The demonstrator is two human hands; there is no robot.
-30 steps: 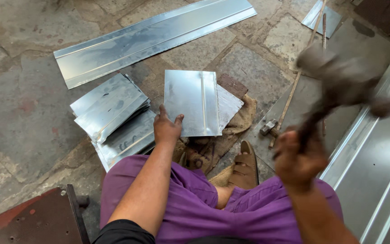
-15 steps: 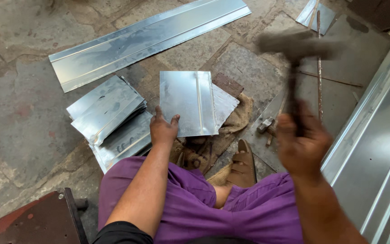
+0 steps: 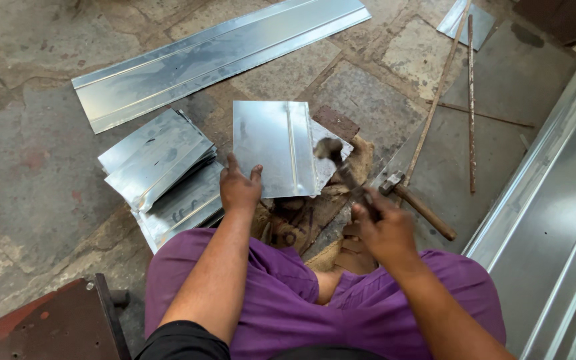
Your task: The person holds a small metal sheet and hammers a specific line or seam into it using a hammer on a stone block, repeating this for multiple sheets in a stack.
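Note:
A folded square of galvanised sheet metal (image 3: 271, 143) lies on the stone floor in front of my knees. My left hand (image 3: 239, 189) presses on its near edge, fingers spread. My right hand (image 3: 385, 230) grips the handle of a hammer (image 3: 337, 159), whose blurred head is down at the sheet's right side, close to the raised seam. Under the sheet lie more metal pieces and a scrap of brown sacking (image 3: 361, 157).
A stack of bent metal sheets (image 3: 158, 167) sits to the left, a long metal strip (image 3: 215, 57) beyond. A second hammer (image 3: 416, 203) lies at right, near thin rods (image 3: 470, 100). Large metal panels (image 3: 555, 227) fill the right; a rusty block (image 3: 41, 327) is at lower left.
My right hand has swung the hammer from raised high at the right down onto the sheet's right side. My left hand stays pressed on the sheet's near edge.

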